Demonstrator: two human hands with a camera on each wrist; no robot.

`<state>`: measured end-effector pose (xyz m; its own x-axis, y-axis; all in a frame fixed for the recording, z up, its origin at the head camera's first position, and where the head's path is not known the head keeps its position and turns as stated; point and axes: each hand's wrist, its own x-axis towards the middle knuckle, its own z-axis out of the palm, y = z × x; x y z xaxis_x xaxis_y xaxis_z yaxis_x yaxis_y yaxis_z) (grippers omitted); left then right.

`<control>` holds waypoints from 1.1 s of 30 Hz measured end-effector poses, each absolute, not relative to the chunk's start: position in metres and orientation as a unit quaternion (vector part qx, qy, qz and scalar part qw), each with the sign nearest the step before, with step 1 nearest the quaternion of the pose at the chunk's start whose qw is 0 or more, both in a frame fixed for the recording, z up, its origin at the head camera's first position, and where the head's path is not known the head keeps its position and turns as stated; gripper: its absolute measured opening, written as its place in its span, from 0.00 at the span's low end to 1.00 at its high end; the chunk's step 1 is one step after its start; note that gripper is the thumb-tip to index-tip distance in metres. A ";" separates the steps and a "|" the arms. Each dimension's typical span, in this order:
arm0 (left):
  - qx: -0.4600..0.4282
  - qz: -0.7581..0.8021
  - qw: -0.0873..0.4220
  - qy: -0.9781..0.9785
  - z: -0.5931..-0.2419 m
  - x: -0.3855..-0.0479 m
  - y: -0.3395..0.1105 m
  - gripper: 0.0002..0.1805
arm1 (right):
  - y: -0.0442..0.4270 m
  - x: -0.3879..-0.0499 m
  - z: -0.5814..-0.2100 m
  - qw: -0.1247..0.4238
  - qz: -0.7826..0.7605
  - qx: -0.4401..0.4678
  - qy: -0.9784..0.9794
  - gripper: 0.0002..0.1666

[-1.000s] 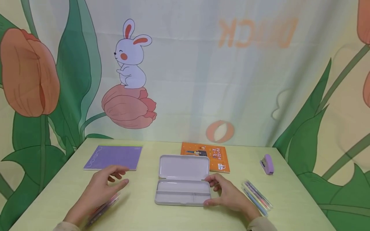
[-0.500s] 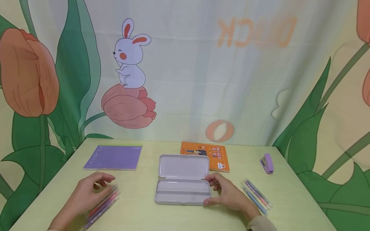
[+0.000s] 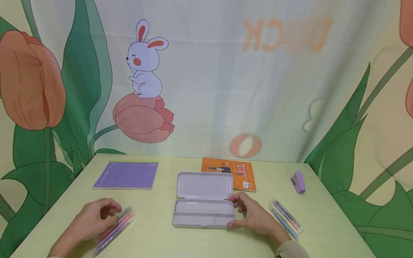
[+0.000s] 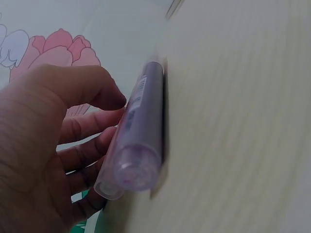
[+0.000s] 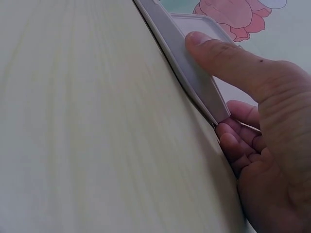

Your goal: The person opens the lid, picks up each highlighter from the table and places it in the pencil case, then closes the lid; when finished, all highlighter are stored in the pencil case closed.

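Observation:
A pale pencil case lies open on the table, its lid tipped back. My right hand holds its right end, the thumb at the front corner and the fingers by the hinge. In the right wrist view the thumb presses the case's side. My left hand is over several pens lying in a bundle on the left. Left wrist view: the thumb and loosely bent fingers are along one side of the purple pen and its neighbour, not around them. Whether they touch is unclear.
Several more pens lie to the right of my right hand. A purple stapler stands behind them. An orange booklet is partly under the case lid, and a purple notebook lies at the back left.
My left hand has moved down and left, toward the near-left pens, and its fingers have bent more. The right hand and the case have stayed in place.

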<state>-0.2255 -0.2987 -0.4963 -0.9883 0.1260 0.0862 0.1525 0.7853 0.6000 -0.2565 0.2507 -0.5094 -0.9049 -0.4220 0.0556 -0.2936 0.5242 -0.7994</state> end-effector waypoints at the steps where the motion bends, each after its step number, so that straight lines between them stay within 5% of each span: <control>1: -0.077 -0.320 0.018 -0.944 -0.497 -0.225 -0.300 0.13 | 0.250 -0.256 -0.510 0.073 -0.440 -0.204 0.871 0.49; 21: -0.076 -0.290 0.043 -0.953 -0.499 -0.226 -0.307 0.10 | 0.250 -0.258 -0.511 0.070 -0.439 -0.208 0.871 0.49; 33: -0.093 -0.281 0.101 -0.950 -0.503 -0.229 -0.307 0.10 | 0.250 -0.258 -0.511 0.074 -0.438 -0.199 0.873 0.50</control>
<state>-0.2289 -0.3068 -0.5027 -0.9623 0.1189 0.2448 0.2330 0.8248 0.5152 -0.2576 0.2498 -0.5106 -0.9100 -0.4122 0.0448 -0.2822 0.5367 -0.7951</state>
